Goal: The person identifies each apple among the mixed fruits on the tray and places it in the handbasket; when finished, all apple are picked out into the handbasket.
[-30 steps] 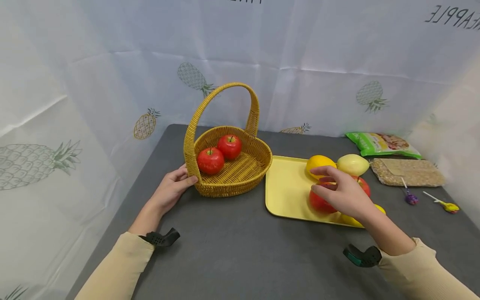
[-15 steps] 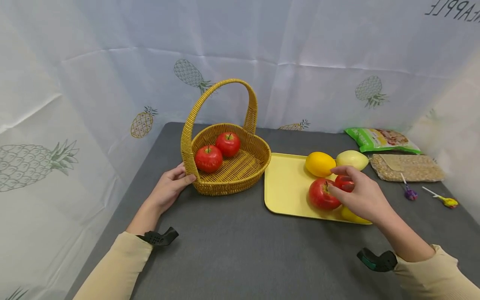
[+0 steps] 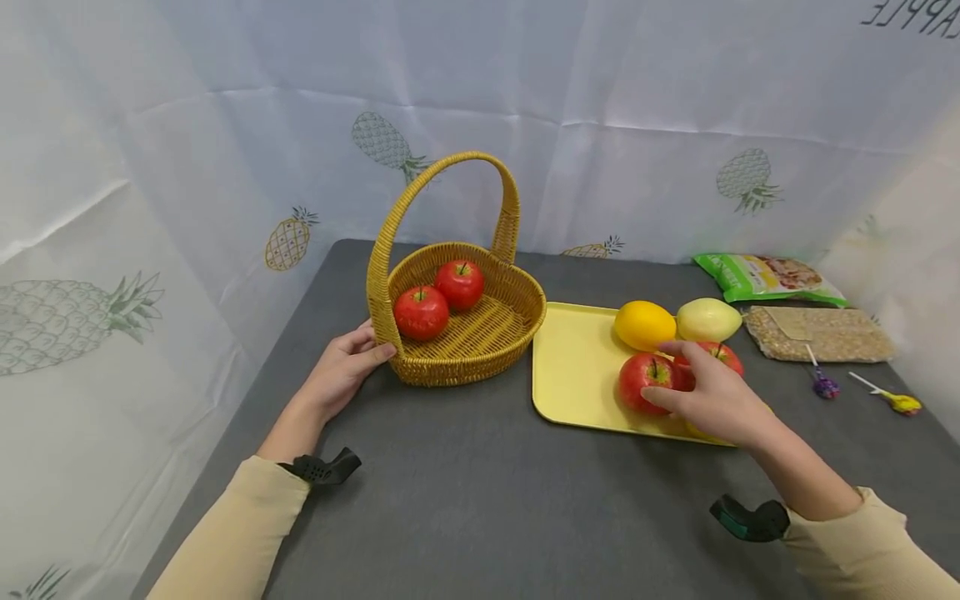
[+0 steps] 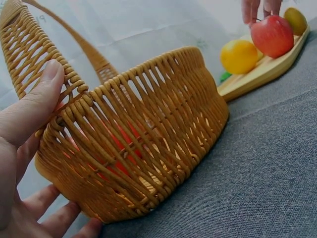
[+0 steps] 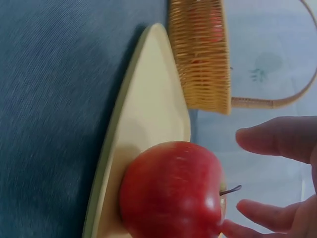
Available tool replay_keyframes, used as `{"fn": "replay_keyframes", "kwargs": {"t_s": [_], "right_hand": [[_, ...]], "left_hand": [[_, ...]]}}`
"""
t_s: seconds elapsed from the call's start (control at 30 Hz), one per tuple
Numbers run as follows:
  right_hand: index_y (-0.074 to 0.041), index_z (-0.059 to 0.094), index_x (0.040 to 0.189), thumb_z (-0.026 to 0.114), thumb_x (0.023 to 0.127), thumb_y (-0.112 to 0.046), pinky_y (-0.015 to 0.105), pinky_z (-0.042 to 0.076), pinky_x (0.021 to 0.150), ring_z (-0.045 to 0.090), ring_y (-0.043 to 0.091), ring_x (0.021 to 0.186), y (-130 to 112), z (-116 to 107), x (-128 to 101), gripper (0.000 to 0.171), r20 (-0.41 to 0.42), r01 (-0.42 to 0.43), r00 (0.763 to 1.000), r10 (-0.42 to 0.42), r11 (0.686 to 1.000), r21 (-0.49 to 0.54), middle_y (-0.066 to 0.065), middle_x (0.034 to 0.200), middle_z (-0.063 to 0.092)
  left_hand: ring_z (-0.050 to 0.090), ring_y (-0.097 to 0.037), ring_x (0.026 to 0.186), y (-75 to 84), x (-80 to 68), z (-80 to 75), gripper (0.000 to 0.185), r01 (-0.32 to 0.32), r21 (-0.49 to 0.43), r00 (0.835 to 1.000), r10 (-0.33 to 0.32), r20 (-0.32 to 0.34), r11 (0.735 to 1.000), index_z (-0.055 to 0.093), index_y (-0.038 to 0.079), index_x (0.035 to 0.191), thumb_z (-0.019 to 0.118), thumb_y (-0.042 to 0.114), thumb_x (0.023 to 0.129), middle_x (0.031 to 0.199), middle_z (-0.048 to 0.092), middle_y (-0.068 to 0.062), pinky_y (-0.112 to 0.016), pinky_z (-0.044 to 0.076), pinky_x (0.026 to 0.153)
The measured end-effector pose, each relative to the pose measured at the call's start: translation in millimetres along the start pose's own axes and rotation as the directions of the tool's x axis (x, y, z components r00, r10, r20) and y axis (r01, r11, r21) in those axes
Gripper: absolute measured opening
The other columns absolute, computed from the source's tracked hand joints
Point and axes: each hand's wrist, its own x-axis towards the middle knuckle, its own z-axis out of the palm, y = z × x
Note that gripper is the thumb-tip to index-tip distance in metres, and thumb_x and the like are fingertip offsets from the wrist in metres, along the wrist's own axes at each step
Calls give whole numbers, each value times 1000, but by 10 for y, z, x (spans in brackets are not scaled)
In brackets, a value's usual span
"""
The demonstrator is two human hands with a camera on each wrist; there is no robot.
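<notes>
Your head view looks down over the whole bench (image 3: 465,492); both wrist views sit close and low, sharing the basket (image 4: 148,144) and tray (image 5: 148,119).

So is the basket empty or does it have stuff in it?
Not empty. The basket holds two red apples, side by side on its woven bottom.
</notes>
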Motion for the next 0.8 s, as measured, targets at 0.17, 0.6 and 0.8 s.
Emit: {"fn": "replay_keyframes", "kwargs": {"t_s": [0.17,0.6,0.8], "right_hand": [[-1,29,157,73,96,-44,62,44,100,41,45,133,-35,6,-25,87,35,-25,999,21,989,143,26,155,36],[1,31,155,71,96,-49,64,40,105,35,48,141,-123,146,28,87,46,-27,999,19,984,178,24,157,35],[0,31,156,73,94,-47,61,44,104,37,46,140,-156,246,62,88,42,-26,999,18,983,182,23,156,37]], "left_hand": [[7,-21,156,21,9,13,39,11,6,1000,-10,-12,1000,57,-12,132,66,10,102,170,15,-8,-24,38,110],[5,-21,156,19,-4,11,38,25,5,1000,-25,-14,1000,57,-11,132,66,11,102,170,17,-8,-40,28,119],[5,-23,156,27,-27,19,22,12,-6,1000,-12,-14,1000,68,3,122,66,10,102,170,16,-10,-30,34,115]]}}
